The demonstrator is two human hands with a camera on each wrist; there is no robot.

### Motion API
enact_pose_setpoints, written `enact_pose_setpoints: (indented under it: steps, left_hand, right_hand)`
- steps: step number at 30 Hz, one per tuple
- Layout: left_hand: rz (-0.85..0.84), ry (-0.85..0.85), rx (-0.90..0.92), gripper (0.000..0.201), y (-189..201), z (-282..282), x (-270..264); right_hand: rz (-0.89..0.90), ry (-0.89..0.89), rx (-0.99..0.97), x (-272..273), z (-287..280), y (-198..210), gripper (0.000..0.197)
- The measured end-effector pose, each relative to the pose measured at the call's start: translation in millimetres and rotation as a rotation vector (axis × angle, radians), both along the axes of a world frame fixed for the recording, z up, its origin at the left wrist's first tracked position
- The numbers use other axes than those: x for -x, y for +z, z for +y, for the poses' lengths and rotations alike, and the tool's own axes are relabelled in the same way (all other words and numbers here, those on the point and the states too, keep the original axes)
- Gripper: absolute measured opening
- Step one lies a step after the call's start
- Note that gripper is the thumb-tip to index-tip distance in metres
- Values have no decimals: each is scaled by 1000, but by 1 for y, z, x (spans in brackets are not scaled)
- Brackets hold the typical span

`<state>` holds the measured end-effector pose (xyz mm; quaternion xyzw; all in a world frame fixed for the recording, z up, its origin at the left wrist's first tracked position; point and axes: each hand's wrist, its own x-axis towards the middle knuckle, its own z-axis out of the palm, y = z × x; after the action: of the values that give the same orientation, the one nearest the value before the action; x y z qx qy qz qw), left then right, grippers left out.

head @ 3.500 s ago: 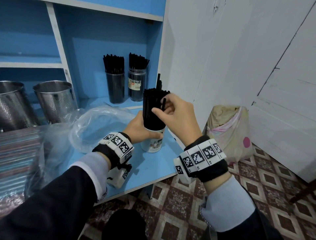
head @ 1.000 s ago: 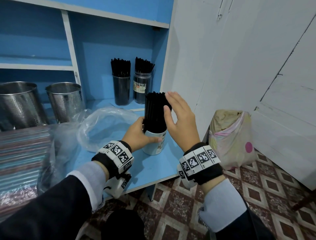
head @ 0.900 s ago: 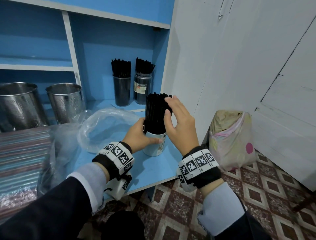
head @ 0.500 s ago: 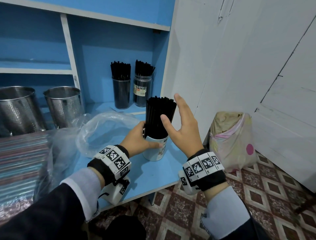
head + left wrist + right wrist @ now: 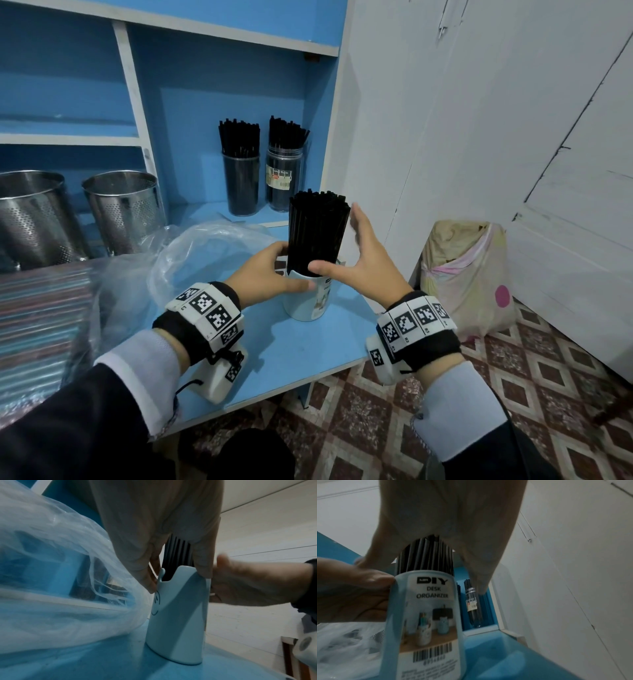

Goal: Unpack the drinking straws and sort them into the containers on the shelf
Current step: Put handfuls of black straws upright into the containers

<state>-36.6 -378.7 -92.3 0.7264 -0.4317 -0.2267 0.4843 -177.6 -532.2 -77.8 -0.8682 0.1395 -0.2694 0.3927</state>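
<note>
Left hand (image 5: 265, 270) gripping pale cup (image 5: 308, 301), right hand (image 5: 363, 263) spread beside straws (image 5: 317, 229)

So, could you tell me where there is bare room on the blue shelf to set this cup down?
Free: the blue shelf in front of the white cup, toward its front edge. Crowded: the plastic bag on the left, and the two straw jars in the back compartment.

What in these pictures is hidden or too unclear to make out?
- Lower ends of the black straws: hidden inside the pale blue cup in every view.
- Small print under the cup's barcode: blurred in the right wrist view.
- Right hand: smeared by motion in the left wrist view.
- Striped stack: cut off by the left edge, behind the plastic bag, head view.
</note>
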Motion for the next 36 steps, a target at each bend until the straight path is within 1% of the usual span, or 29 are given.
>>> enact_pose_setpoints:
  steps: [2, 4, 5, 7, 10, 13, 15, 17, 19, 21, 23, 25, 27, 31, 33, 36]
  left_hand:
    - [-2, -15, -6, 64, 3, 4, -1]
    - [3, -15, -17, 58, 5, 7, -3]
    - [7, -10, -31, 55, 7, 8, -5]
    - [0, 6, -65, 50, 11, 13, -7]
    - [-27, 43, -75, 43, 18, 22, -11]
    - [-35, 135, 43, 31, 33, 36, -22]
    - [-78, 300, 182, 26, 51, 50, -40]
    - [-156, 503, 293, 31, 71, 67, -67]
    - [-230, 690, 300, 45, 86, 84, -96]
    - [-263, 822, 202, 65, 94, 99, -123]
    - [-259, 888, 55, 88, 94, 110, -145]
    - [-202, 893, -27, 103, 90, 115, -161]
    - [-135, 861, -36, 107, 84, 117, -174]
    - [-91, 812, -126, 114, 73, 118, -191]
    - [-67, 793, -165, 112, 68, 117, -197]
    - [-44, 783, -171, 106, 65, 116, -204]
  right_hand:
    - [146, 125, -83, -3, -4, -8, 123]
    - [273, 193, -129, -6, -4, -16, 110]
    - [295, 202, -141, -8, -3, -19, 100]
    - [275, 165, -139, -11, 0, -20, 84]
    - [228, 91, -111, -12, 4, -12, 80]
    - [171, 91, -107, -15, 7, 11, 76]
    - [106, 120, -106, -24, 15, 36, 76]
    - [16, 151, -131, -43, 24, 63, 78]
    - [-56, 172, -186, -72, 33, 86, 83]
    - [-83, 176, -219, -109, 39, 101, 85]
    - [-96, 165, -257, -152, 43, 108, 78]
    - [-98, 144, -311, -199, 42, 105, 70]
    - [-49, 104, -350, -245, 39, 95, 78]
    - [146, -16, -294, -315, 37, 63, 84]
    - [207, -61, -301, -338, 38, 48, 91]
    - [260, -117, -259, -362, 34, 31, 91]
